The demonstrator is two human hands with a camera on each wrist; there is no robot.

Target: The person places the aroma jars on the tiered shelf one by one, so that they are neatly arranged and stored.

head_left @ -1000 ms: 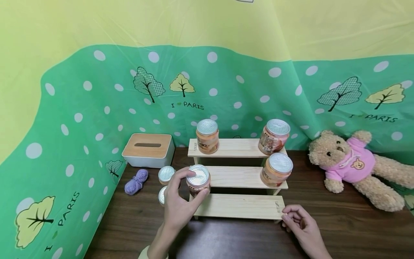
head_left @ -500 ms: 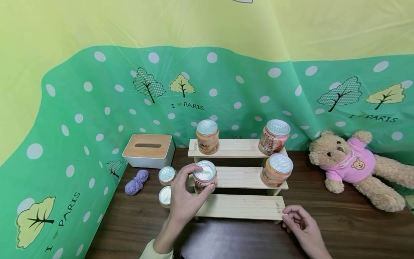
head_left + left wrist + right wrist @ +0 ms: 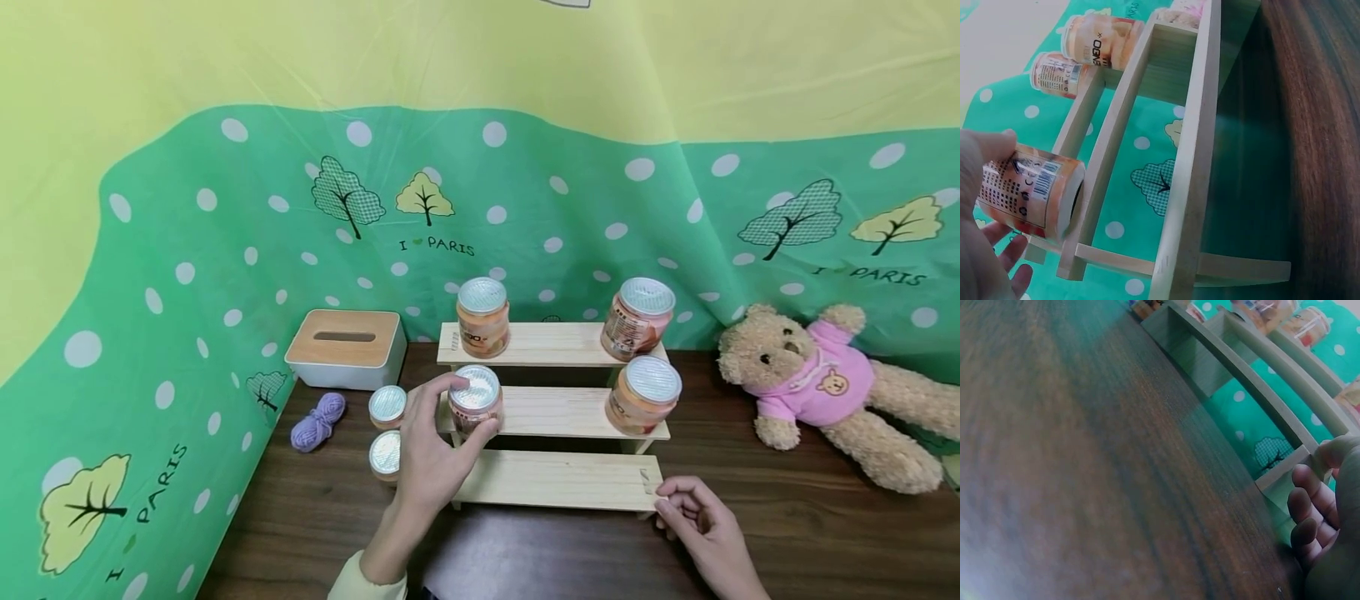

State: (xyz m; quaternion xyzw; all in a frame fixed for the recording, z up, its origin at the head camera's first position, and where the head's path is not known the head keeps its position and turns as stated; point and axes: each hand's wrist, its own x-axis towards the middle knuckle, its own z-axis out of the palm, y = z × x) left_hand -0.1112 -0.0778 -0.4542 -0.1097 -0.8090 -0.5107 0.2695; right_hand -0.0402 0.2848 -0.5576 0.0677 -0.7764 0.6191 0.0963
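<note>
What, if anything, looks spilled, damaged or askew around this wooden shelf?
Nothing looks spilled or damaged. The three jars set on the three-tier wooden shelf stand upright, and the held jar in the left hand looks intact. Only the teddy bear seems mildly odd, lying down rather than sitting.

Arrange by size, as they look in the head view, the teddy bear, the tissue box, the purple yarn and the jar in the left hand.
1. Teddy bear
2. Tissue box
3. Jar in the left hand and purple yarn: too alike to rank; the hand partly covers the jar.
</note>
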